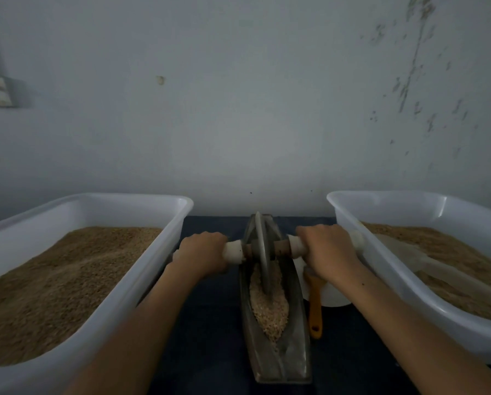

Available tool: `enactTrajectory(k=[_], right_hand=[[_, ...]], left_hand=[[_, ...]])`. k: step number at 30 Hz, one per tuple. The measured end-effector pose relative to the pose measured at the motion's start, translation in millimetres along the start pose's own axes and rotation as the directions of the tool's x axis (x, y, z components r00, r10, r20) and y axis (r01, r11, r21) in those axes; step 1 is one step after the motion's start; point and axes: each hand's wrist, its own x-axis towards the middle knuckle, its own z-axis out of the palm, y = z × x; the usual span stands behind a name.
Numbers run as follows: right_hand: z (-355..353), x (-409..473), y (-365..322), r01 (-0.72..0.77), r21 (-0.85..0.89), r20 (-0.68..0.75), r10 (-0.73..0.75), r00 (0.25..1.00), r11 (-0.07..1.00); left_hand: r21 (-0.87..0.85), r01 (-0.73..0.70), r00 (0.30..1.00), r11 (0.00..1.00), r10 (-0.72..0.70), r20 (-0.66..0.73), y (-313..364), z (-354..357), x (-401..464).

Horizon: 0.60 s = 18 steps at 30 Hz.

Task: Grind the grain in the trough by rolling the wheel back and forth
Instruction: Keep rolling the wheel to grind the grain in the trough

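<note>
So here the long, narrow boat-shaped metal trough sits lengthwise on the dark counter, running from near the person out toward the pale wall. The thin grey metal disc wheel stands upright on its edge in the far half of the trough, its lower rim sunk into the pale crushed grain that fills the middle of the channel. A wooden axle with white end grips runs crosswise through the wheel's hub.

Both hands are on that axle, one each side of the wheel. The left hand has its fingers wrapped over the left grip, knuckles up. The right hand is curled round the right grip the same way. Both forearms stretch out straight from the bottom of the view.

Either side of the trough there's a big white plastic tub. The left tub is heaped with brown grain, and the right tub holds more brown stuff with a pale scoop lying on top. Just right of the trough lies a small brush with an orange handle, resting against a white round container that's mostly hidden under the right forearm.
</note>
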Motion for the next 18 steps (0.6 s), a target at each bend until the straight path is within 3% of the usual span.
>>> enactTrajectory(k=[3, 7, 13, 18], right_hand=[[8.0, -1.9, -1.2, -0.005, -0.027, -0.121, 0.001, 0.993, 1.000], [4.5, -1.0, 0.0, -0.015, -0.014, -0.054, 0.014, 0.998, 1.000], [-13.4, -0.3, 0.3, -0.027, -0.005, 0.255, 0.028, 0.967, 1.000], [-22.2, -2.5, 1.7, 0.014, -0.026, 0.354, -0.004, 0.935, 1.000]], left_hand=[[0.004, 0.027, 0.992, 1.000, -0.026, -0.121, 0.9, 3.8, -2.7], [0.016, 0.024, 0.990, 1.000, -0.021, -0.136, 2.6, 3.1, -2.5], [0.025, -0.009, 0.990, 1.000, 0.006, 0.144, 1.8, -7.3, -0.2], [-0.038, -0.010, 0.964, 0.999, 0.020, 0.266, -1.5, -9.6, -0.6]])
